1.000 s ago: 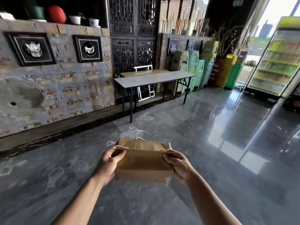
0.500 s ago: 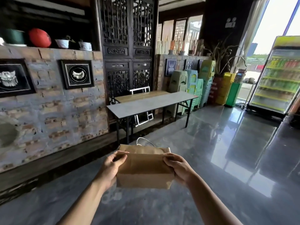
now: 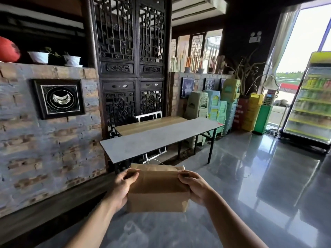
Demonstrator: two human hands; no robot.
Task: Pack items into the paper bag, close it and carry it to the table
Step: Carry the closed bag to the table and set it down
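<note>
Carrying a closed paper bag [image 3: 157,190] toward the grey table [image 3: 152,140] ahead.

Left hand [image 3: 123,187] and right hand [image 3: 195,187] each clamp one end of the bag, thumbs pressing the folded-over top flat, evidently to keep it shut. Held chest-high over the glossy floor [image 3: 250,176], near the table's end, not on it. Brown kraft paper, matte, creased, boxy; a white cord handle [image 3: 154,161] shows behind.

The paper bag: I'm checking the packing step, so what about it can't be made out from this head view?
- Contents of the paper bag: hidden by its folded-down top.
- Bag's side walls: covered by the left hand and right hand.
- Handle: mostly behind the fold.
- Underside: faces away.
</note>
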